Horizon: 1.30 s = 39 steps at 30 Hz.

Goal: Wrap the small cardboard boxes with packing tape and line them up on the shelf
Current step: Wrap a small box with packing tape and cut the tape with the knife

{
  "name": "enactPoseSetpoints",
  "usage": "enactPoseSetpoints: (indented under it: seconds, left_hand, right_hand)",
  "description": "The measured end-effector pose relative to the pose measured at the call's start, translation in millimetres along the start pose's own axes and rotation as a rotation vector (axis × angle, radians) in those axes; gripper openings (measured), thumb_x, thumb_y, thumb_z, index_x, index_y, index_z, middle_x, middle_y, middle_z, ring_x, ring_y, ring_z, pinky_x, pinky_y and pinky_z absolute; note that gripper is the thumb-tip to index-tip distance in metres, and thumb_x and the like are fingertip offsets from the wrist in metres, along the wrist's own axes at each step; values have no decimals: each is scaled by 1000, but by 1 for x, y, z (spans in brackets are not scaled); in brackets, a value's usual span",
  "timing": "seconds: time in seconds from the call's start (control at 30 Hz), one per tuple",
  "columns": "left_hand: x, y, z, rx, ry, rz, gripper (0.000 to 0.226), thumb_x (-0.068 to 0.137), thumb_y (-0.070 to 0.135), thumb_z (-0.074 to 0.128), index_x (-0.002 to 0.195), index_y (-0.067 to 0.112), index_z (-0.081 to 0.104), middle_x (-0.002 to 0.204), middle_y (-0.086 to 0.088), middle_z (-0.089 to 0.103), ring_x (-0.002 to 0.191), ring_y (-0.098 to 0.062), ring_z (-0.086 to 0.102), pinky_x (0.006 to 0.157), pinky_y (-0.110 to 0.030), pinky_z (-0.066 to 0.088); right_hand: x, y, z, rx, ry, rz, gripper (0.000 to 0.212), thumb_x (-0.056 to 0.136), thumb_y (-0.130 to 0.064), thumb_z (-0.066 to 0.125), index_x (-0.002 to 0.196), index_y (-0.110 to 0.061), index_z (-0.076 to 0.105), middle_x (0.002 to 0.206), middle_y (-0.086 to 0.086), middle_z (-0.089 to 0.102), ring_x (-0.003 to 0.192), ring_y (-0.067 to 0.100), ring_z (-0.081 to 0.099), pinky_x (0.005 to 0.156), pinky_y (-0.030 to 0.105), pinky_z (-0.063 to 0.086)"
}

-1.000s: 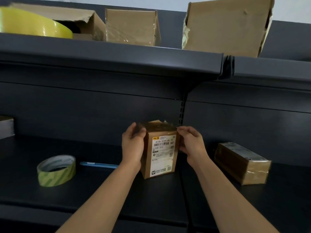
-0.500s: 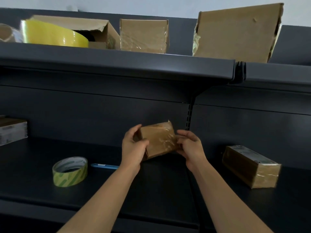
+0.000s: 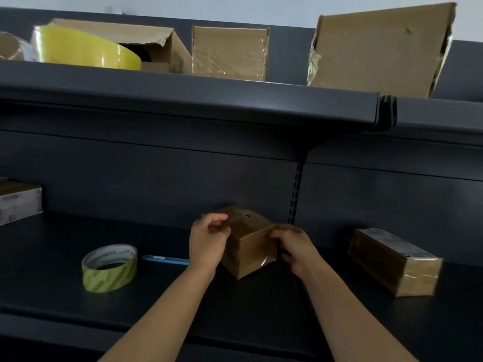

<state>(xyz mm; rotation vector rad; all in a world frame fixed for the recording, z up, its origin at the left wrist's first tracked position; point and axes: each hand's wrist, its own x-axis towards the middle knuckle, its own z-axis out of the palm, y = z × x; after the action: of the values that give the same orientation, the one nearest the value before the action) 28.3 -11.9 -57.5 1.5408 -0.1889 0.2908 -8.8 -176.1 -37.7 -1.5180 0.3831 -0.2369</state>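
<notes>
A small taped cardboard box is between my hands over the dark lower shelf, one corner pointing toward me. My left hand grips its left side with curled fingers. My right hand grips its right side. Whether the box rests on the shelf or hangs just above it cannot be told. A second taped box lies on the shelf to the right. A green-printed roll of packing tape lies flat to the left, and a blue pen-like tool lies between the roll and my left hand.
Another box sits at the far left of the lower shelf. On the upper shelf stand a large yellow tape roll, an opened carton, a wrapped box and a big tilted carton. A slotted upright divides the back panel.
The box was upright with its label facing me, then my hands turned it over. Now a plain taped side faces up and the box sits lower, nearer the shelf.
</notes>
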Motion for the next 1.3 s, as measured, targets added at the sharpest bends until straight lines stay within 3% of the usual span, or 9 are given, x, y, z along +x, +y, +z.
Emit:
enactPoseSetpoints:
  seconds: [0.13, 0.2, 0.27, 0.37, 0.47, 0.63, 0.9, 1.03, 1.3]
  left_hand:
    - [16, 0, -8, 126, -62, -149, 91, 74, 27, 79, 147, 35, 27, 151, 2, 17, 138, -24, 26, 113, -45, 28]
    - [24, 3, -14, 82, -175, -239, 112, 70, 27, 82, 151, 36, 5, 158, 4, 4, 143, -25, 17, 115, -47, 22]
    - [29, 2, -17, 13, -273, -286, 118, 69, 25, 83, 151, 35, -1, 159, 0, 11, 143, -24, 20, 114, -43, 21]
    - [30, -3, -19, 39, -274, -286, 112, 68, 29, 84, 152, 31, 9, 156, -2, 21, 138, -23, 29, 111, -38, 26]
    - [23, -2, -15, 3, -111, -273, 83, 78, 40, 74, 146, 22, 32, 145, -4, 38, 127, -23, 42, 101, -33, 36]
    - [14, -2, -16, -16, -19, -274, 29, 93, 45, 54, 105, 20, 61, 113, -2, 59, 99, -16, 53, 83, -30, 39]
    - [11, 3, -29, 7, 10, -212, 23, 96, 35, 52, 101, 15, 63, 100, 0, 62, 88, -8, 53, 62, -20, 35]
    - [13, 8, -43, 49, 38, -157, 15, 95, 31, 56, 96, 18, 64, 98, 3, 62, 90, -8, 55, 78, -25, 41]
    - [21, 27, -117, 232, 248, 4, 19, 92, 7, 51, 98, 19, 65, 91, 5, 63, 88, -10, 57, 79, -23, 39]
  right_hand:
    - [5, 5, 0, 5, 5, 2, 27, 92, -5, 55, 116, -15, 61, 105, 3, 61, 88, 12, 53, 74, 29, 40]
    - [7, 5, -1, 18, 12, -10, 24, 92, -4, 55, 110, -18, 60, 96, -2, 59, 83, 9, 51, 78, 29, 39]
    - [9, 4, -1, 26, 25, -24, 25, 93, -2, 53, 109, -21, 58, 91, -4, 55, 79, 7, 49, 67, 26, 40]
    - [13, 3, -2, 32, 69, -32, 25, 97, -6, 48, 114, -21, 56, 94, 0, 57, 81, 13, 52, 67, 27, 46]
    - [18, 1, -2, 44, 115, 0, 19, 101, -17, 41, 101, -18, 60, 105, 11, 62, 85, 22, 55, 77, 36, 49]
    - [23, -6, -2, 41, 85, 34, 21, 98, -33, 52, 110, -15, 51, 94, 6, 57, 83, 21, 54, 67, 32, 45]
    - [36, -13, 4, -201, 94, -85, 34, 87, -32, 68, 114, -11, 61, 111, 7, 62, 103, 24, 57, 93, 36, 47]
    - [27, -34, 21, -449, 195, -332, 41, 84, -48, 63, 119, -26, 60, 122, 0, 59, 116, 25, 52, 98, 45, 46]
    - [-21, -43, 134, -577, -112, -807, 23, 85, -42, 63, 105, -31, 65, 107, -5, 61, 108, 19, 55, 95, 40, 48]
